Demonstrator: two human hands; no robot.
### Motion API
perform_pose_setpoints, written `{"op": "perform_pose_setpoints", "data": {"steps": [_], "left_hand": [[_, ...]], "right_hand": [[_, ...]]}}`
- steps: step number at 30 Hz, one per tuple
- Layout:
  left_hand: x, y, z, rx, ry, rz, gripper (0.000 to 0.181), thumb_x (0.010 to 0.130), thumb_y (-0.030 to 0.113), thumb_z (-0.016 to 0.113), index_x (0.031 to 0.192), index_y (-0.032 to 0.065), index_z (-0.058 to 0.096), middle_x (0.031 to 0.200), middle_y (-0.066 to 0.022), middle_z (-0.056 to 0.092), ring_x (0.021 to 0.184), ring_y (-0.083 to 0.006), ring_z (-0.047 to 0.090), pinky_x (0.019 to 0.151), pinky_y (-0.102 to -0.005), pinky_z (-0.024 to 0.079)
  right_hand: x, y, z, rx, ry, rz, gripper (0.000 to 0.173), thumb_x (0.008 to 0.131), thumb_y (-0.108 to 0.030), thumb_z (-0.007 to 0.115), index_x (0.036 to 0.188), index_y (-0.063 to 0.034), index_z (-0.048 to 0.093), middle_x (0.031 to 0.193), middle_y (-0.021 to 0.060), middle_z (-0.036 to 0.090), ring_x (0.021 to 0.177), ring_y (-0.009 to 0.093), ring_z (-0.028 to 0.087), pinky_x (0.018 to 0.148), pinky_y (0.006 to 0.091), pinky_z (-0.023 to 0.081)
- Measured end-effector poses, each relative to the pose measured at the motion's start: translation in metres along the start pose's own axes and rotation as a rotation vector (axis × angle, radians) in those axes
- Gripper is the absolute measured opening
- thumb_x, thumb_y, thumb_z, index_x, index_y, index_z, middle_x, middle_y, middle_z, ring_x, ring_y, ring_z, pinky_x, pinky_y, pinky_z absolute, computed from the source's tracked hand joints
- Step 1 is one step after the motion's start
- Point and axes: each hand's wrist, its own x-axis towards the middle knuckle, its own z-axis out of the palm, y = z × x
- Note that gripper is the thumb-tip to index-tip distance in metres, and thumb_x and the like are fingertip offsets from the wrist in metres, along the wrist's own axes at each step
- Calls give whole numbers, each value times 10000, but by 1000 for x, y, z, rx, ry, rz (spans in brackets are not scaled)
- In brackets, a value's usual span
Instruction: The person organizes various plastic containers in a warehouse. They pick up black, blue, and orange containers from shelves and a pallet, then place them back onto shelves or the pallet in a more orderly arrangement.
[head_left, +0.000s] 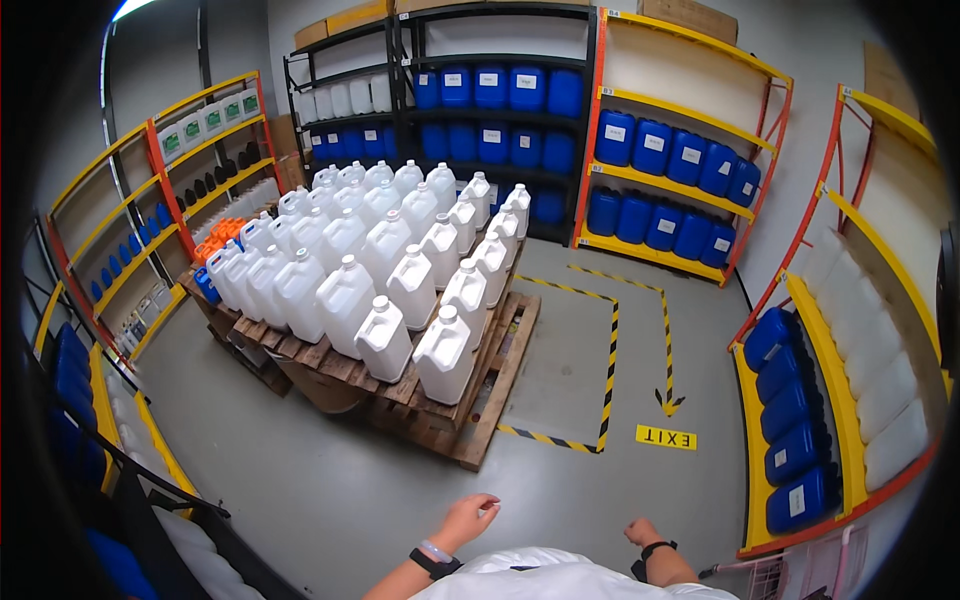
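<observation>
My left hand (474, 516) hangs over the bare grey floor with its fingers loosely curled and nothing seen in it; a pale bracelet and a black band circle that wrist. To its right, my right hand (642, 532) is curled, with black straps on the wrist; its fingers are too small to read well. Neither hand touches anything. Beyond them, a wooden pallet stack (487, 442) carries rows of white plastic jerrycans (345, 307). The nearest of these is a white capped bottle (444, 360) at the pallet's front corner. Small orange containers (225, 234) stand at the stack's left side.
Racks with blue plastic drums (491, 86) line the back. At the right, a yellow shelf (832, 420) holds blue and white jerrycans. Black-yellow tape and an exit sign (666, 437) mark the floor. A pink wire cart (765, 577) stands at lower right; more racks (154, 169) are at left.
</observation>
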Motion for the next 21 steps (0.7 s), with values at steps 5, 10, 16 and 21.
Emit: {"op": "perform_pose_setpoints", "data": {"steps": [5,10,16,21], "left_hand": [[45,26,50,41,-91,39,219,836,241,570,939,61,637,902,-111,643,820,-251,620,722,-345,487],[89,53,79,53,-211,99,238,838,250,553,957,57,624,893,-116,635,831,-269,610,729,-358,483],[135,50,99,70,-256,108,245,837,254,548,965,57,618,891,-129,628,838,-295,603,742,-374,478],[193,51,118,104,-346,84,259,844,261,529,985,61,613,935,-130,630,863,-304,599,761,-380,473]], "right_hand": [[10,52,-32,168,-98,144,228,762,-201,566,817,-1,662,663,88,644,547,184,603,535,320,501],[14,108,-25,267,-100,200,224,772,-204,562,786,4,644,686,140,632,558,220,599,526,351,490],[30,98,-9,136,-45,-100,265,759,-221,532,667,14,615,597,186,574,513,241,532,495,412,426],[86,73,-55,100,53,-300,293,777,-239,513,633,2,597,562,162,557,489,240,519,471,407,408]]}}
